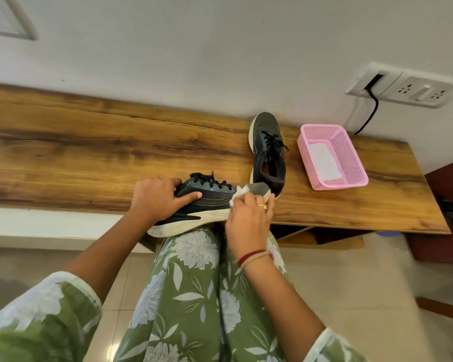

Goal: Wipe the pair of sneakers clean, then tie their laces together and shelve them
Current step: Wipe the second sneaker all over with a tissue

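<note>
Wiping is in hand: the left hand [157, 198] grips the near sneaker [209, 202] at the bench [89, 152] edge, and the right hand [249, 218] has its fingers [270, 202] pinching a white wipe [237, 195] against it. The second sneaker [268, 150] lies at one o'clock, seemingly not yet wiped. Tying the laces and shelving are still to do.

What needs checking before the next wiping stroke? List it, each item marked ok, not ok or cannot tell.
1. Grip: left hand holds the held sneaker by its heel end: ok.
2. Wiper: right hand presses the cloth to the toe: ok.
3. Sole edge clean: not ok, dark specks near the heel.
4. The second sneaker stands on the table close by: ok.
5. Laces tied together: not ok, each shoe is laced separately.
6. Cloth dirty side: cannot tell.
</note>
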A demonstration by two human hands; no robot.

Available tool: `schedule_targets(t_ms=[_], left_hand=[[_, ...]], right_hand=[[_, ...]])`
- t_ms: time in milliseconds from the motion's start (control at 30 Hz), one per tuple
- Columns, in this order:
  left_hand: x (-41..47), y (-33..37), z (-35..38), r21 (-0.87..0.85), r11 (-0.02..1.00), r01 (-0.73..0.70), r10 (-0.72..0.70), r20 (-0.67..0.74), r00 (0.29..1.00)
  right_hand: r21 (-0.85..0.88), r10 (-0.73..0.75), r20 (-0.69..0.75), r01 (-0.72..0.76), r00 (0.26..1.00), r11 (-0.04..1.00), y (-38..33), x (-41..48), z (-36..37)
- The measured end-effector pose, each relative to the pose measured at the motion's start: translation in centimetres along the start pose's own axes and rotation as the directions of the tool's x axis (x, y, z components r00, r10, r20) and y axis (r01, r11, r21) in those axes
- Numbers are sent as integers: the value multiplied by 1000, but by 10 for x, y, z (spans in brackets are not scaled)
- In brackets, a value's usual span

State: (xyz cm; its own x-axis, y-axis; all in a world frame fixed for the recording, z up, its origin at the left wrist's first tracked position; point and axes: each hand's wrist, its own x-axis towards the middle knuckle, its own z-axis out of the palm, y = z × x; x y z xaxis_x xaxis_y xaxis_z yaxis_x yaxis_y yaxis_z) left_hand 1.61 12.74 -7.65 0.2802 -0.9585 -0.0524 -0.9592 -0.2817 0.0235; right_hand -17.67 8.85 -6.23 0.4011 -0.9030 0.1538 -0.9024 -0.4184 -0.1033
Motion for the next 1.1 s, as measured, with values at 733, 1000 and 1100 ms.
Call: schedule_targets(t_ms=[733,1000,1100], left_hand=[[4,-8,5,-104,993,49,-44,51,998],[-3,-4,-1,5,1000,-11,10,73,997],[-10,-4,0,18,999,-45,44,38,998]], right_hand=[[21,-18,-45,19,999,1000,4,5,0],[193,-284,153,253,946,948,-15,9,-11],[302,-111,137,66,984,951,21,15,-23]])
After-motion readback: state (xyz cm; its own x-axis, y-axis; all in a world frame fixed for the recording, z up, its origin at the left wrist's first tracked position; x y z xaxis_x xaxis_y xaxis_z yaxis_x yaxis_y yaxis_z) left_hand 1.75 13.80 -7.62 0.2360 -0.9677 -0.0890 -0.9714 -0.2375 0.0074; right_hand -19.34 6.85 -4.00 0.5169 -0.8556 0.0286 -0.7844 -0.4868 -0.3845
